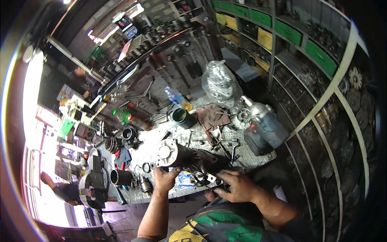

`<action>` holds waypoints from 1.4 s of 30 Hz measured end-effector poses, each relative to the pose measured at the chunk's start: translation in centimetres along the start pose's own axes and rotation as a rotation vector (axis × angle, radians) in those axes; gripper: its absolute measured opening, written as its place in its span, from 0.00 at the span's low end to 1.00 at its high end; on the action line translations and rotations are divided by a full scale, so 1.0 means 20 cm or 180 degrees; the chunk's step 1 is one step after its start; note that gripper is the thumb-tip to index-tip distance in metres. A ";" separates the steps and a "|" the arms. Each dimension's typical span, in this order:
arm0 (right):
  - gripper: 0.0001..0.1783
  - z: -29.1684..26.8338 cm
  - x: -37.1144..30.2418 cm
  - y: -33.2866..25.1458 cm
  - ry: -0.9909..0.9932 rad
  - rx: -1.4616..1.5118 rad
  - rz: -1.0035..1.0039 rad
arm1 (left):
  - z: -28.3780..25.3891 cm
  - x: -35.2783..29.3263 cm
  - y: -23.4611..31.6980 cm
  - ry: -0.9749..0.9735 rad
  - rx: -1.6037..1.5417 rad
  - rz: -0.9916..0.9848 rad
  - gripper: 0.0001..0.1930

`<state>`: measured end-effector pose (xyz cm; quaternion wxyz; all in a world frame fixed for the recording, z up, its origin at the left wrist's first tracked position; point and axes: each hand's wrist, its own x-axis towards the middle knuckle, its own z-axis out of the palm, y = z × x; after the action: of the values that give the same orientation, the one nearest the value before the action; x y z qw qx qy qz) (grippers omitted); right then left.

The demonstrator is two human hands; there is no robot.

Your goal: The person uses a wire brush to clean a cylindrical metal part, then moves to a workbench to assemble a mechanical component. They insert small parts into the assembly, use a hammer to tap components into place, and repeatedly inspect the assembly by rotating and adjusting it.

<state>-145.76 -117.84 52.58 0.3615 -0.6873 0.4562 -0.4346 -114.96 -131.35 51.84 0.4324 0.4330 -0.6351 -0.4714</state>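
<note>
A starter motor (183,155) lies on its side across the near part of the bench. It has a silver end cap (166,152) at its left and a dark body to the right. My left hand (164,180) grips it from below at the capped end, thumb and fingers spread about the edge. At the near side of its right part, my right hand (236,185) closes thumb and fingers on a small light metal tab (211,178) with a hole. The fingertips' exact contact is partly hidden.
Wrenches (219,141), a brown rag (213,117) and a dark open can (183,117) lie beyond the motor. A plastic-wrapped part (221,82) and another motor (268,121) stand at right. Black cylinder housing (121,177) and bench vise (94,177) are left. A person (60,189) stands far left.
</note>
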 end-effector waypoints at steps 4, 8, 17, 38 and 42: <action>0.26 0.00 0.04 -0.06 -0.0094 -0.0014 0.0194 | -0.07 -0.08 -0.08 -0.0010 0.0180 -0.0206 0.45; 0.24 0.03 0.02 -0.10 -0.0106 -0.0139 0.0497 | -0.17 -0.22 -0.17 0.0227 0.0329 -0.0490 0.35; 0.15 0.15 -0.01 -0.16 0.0427 -0.1318 0.1113 | -0.53 -0.36 -0.42 0.0467 0.1163 -0.1137 0.19; 0.18 0.18 0.24 -0.86 0.0678 -0.1818 -0.0137 | -0.53 0.02 -0.14 -0.0913 -0.0582 -0.0257 0.17; 0.19 0.30 0.42 -0.90 -0.0521 -0.1107 -0.0594 | -0.37 -0.19 0.21 -0.1992 -0.2190 0.0351 0.23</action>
<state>-132.82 -119.30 68.71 0.2315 -0.8116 0.4279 -0.3235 -107.55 -128.56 56.81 0.3630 0.0671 -0.5638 -0.7388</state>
